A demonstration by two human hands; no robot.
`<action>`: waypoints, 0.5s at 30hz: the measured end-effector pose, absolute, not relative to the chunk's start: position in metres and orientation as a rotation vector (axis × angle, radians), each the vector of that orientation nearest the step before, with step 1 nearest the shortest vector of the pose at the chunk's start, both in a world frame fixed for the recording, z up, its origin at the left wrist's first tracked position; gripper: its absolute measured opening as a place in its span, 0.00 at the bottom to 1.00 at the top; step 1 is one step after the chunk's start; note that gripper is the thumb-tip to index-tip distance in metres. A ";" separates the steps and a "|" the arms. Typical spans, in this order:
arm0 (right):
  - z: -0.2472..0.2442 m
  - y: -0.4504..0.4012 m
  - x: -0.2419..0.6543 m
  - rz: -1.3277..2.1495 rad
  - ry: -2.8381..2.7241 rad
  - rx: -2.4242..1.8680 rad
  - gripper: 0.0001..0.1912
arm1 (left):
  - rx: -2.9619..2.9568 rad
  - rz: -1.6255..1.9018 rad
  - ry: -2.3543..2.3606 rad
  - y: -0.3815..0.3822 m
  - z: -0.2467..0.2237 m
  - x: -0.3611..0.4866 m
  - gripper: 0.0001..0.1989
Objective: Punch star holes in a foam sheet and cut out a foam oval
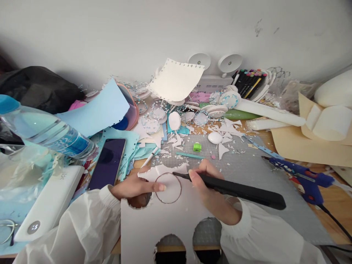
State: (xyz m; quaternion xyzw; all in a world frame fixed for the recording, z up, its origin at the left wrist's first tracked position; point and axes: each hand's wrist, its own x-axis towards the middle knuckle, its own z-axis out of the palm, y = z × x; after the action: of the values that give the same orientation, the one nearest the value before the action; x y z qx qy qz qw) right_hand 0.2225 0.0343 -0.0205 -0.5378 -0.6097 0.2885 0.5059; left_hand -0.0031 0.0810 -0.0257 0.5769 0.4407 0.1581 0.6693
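A white foam-like board (pixel 148 227) with several rough-edged round holes lies before me, its lower part over the table's front edge. A dark circle (pixel 168 202) is outlined near its top. My left hand (pixel 140 187) grips the board's upper left, thumb flat inside the circle and fingers partly hidden beneath. My right hand (pixel 209 187) is closed around a long black pen-shaped tool (pixel 244 190), slanting down to the left. Its thin tip meets the circle's upper edge. I cannot tell exactly what kind of tool it is.
A grey cutting mat (pixel 242 172) carries white scraps and a small green item (pixel 197 147). To the left are a phone (pixel 108 161), power bank (pixel 52 201) and water bottle (pixel 46 132). A blue glue gun (pixel 305 176) lies right. Decorated white discs (pixel 200 118) crowd the back.
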 end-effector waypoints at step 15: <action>-0.028 0.036 0.223 0.686 -1.599 -1.304 0.15 | 1.233 0.395 1.014 0.080 -0.023 0.001 0.19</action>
State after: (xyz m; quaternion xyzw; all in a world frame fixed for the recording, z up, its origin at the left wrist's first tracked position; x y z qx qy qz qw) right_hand 0.2228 0.0355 -0.0282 -0.5308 -0.6510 0.2795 0.4651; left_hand 0.0008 0.0802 -0.0225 0.5493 0.4517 0.1760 0.6806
